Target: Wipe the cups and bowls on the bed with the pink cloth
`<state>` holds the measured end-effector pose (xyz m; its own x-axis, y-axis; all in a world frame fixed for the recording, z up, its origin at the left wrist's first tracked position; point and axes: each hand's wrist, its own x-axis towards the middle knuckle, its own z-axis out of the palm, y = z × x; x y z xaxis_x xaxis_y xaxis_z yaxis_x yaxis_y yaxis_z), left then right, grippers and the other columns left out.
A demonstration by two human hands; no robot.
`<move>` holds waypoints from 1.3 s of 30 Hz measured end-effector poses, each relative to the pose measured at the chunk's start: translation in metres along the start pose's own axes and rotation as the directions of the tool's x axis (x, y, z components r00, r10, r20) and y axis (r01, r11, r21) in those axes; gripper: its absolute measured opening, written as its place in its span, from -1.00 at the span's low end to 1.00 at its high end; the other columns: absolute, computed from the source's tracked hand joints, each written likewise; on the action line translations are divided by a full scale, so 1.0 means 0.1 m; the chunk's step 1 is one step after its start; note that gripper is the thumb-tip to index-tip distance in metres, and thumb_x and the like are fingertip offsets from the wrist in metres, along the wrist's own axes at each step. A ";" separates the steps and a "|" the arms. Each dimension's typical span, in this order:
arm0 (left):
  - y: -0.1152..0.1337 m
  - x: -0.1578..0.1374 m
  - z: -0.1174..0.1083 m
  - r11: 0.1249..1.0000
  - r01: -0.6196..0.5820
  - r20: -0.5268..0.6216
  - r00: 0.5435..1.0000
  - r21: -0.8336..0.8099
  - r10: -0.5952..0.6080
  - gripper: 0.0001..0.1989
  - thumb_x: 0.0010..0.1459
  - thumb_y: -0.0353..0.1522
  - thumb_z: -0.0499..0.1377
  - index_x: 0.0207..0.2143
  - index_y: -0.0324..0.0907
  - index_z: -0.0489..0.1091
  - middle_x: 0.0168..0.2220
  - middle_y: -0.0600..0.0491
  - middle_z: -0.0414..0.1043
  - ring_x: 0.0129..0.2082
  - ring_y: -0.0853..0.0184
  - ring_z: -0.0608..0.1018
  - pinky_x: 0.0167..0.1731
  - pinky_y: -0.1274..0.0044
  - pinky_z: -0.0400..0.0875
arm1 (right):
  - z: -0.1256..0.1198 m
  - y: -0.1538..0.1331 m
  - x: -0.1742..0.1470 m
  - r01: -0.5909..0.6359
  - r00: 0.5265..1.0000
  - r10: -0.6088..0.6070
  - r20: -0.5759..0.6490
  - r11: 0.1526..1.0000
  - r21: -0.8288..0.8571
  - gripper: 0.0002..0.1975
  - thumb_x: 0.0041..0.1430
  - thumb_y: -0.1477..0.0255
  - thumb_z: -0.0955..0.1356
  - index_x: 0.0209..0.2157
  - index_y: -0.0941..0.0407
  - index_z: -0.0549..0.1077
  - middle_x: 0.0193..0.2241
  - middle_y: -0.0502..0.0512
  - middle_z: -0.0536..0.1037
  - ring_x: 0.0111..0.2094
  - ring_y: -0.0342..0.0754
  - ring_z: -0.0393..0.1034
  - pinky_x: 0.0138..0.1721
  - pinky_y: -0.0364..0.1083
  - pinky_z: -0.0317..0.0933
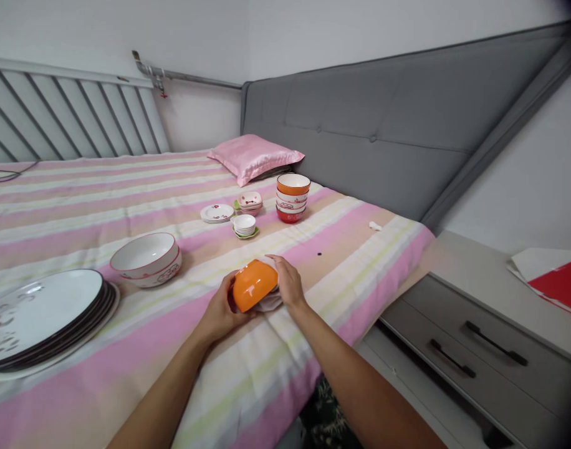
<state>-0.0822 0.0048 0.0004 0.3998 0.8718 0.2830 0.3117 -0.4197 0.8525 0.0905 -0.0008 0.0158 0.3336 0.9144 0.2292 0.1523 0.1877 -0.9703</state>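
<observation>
An orange bowl (254, 285) is tilted on its side just above the striped bed cover, its glossy outside toward me. My left hand (224, 312) grips its left side, fingers curled round the edge. At the right, my right hand (289, 282) is closed on a whitish cloth (270, 302) pressed against the bowl; part of the cloth is hidden behind it. Beyond them stands a stack of bowls (292, 201), orange on top and red at the bottom. Small white dishes (245, 224) are piled on a green leaf-shaped dish nearer my hands.
Large plates (47, 312) are stacked at the left, beside two nested big bowls (146, 257). Small plates (217, 213) and square patterned dishes (250, 201) sit further back. A pink pillow (257, 156) leans near the grey headboard (360, 118). A nightstand (477, 330) stands right of the bed.
</observation>
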 end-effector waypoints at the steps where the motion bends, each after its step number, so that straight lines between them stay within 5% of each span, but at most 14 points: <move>1: 0.00 0.01 -0.01 1.000 -0.002 -0.003 1.000 -0.003 0.002 -0.17 -0.22 -0.30 0.37 0.11 -0.12 0.08 0.11 -0.11 0.27 0.09 0.09 0.38 0.05 0.25 0.33 | 0.00 0.00 0.00 -0.005 1.000 0.005 -0.003 1.000 0.010 -0.59 0.22 0.35 0.09 -0.15 0.08 0.50 -0.12 0.02 0.55 -0.03 -0.06 0.38 0.02 -0.09 0.20; 7: 0.08 -0.03 -0.04 0.987 -0.123 -0.101 0.986 0.102 0.134 -0.25 -0.21 -0.28 0.35 0.06 -0.13 0.16 0.04 -0.09 0.32 0.03 0.12 0.42 0.03 0.28 0.33 | 0.01 -0.09 -0.09 0.056 0.998 -0.057 0.035 0.998 0.037 -0.59 0.27 0.32 0.08 -0.15 0.08 0.49 -0.12 0.03 0.55 -0.05 -0.06 0.39 0.01 -0.10 0.20; 11: 0.09 -0.07 -0.05 0.980 -0.113 -0.233 0.961 0.162 0.149 -0.38 -0.24 -0.28 0.32 -0.08 -0.17 0.21 -0.13 -0.04 0.38 -0.13 0.16 0.47 -0.12 0.34 0.42 | 0.04 -0.24 -0.19 0.232 0.968 -0.228 0.105 0.972 -0.032 -0.61 0.30 0.34 0.09 -0.13 0.09 0.48 -0.10 0.05 0.53 -0.02 -0.08 0.36 0.07 -0.10 0.15; 18: 0.12 -0.08 -0.03 0.995 -0.027 -0.331 0.942 0.095 0.057 -0.54 -0.22 -0.27 0.26 -0.22 -0.16 0.24 -0.29 0.07 0.38 -0.31 0.26 0.46 -0.29 0.43 0.43 | 0.20 -0.48 -0.46 0.601 0.799 -0.501 0.331 0.682 -0.417 -0.70 0.28 0.37 0.17 -0.09 0.02 0.45 0.02 -0.02 0.46 0.14 0.00 0.16 0.22 0.07 -0.13; 23: 0.06 -0.09 -0.05 1.000 -0.016 -0.337 0.941 0.025 0.024 -0.78 0.02 -0.21 0.10 -0.35 -0.12 0.16 -0.50 0.16 0.26 -0.52 0.35 0.39 -0.52 0.49 0.40 | 0.36 -0.48 -0.61 0.743 0.669 -0.539 0.513 0.516 -0.426 -0.71 0.26 0.30 0.22 -0.06 0.06 0.42 -0.01 0.01 0.49 0.17 0.02 0.13 0.26 0.14 -0.34; 25: 0.05 -0.09 -0.06 0.999 -0.012 -0.335 0.942 0.031 0.021 -0.78 0.02 -0.22 0.10 -0.33 -0.13 0.17 -0.50 0.16 0.26 -0.52 0.35 0.40 -0.52 0.49 0.40 | 0.37 -0.47 -0.62 0.757 0.652 -0.544 0.528 0.498 -0.423 -0.70 0.25 0.30 0.22 -0.05 0.08 0.40 -0.02 0.04 0.49 0.16 0.02 0.14 0.27 0.12 -0.34; 32: 0.16 -0.07 -0.02 0.994 -0.006 -0.333 0.942 0.109 0.042 -0.65 -0.09 -0.25 0.21 -0.23 -0.17 0.26 -0.30 0.06 0.39 -0.32 0.27 0.48 -0.29 0.43 0.43 | 0.27 -0.51 -0.46 0.658 0.752 -0.516 0.409 0.562 -0.501 -0.73 0.27 0.38 0.19 -0.08 0.06 0.43 0.00 0.02 0.47 0.11 0.01 0.19 0.23 0.06 -0.13; 36: 0.17 -0.07 0.02 0.982 0.005 -0.302 0.952 0.188 0.053 -0.39 -0.27 -0.26 0.32 -0.11 -0.19 0.26 -0.16 -0.02 0.42 -0.19 0.18 0.49 -0.18 0.38 0.42 | 0.16 -0.49 -0.31 0.490 0.871 -0.397 0.290 0.748 -0.448 -0.71 0.27 0.43 0.17 -0.10 0.04 0.46 -0.03 0.03 0.49 0.05 -0.05 0.26 0.15 -0.02 0.02; 39: 0.18 -0.08 0.03 0.972 0.002 -0.287 0.955 0.234 0.068 -0.38 -0.29 -0.26 0.32 -0.11 -0.19 0.24 -0.16 -0.03 0.41 -0.18 0.15 0.49 -0.16 0.35 0.42 | 0.06 -0.39 -0.18 0.235 0.956 -0.178 0.235 0.941 -0.245 -0.70 0.23 0.42 0.18 -0.14 0.03 0.49 -0.07 0.00 0.52 0.02 -0.07 0.32 0.11 -0.06 0.08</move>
<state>-0.0776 -0.0102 0.0118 0.1554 0.8772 0.4543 0.5052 -0.4658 0.7265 0.0735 -0.0223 0.0495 0.0728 0.9248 0.3735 0.4497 0.3038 -0.8399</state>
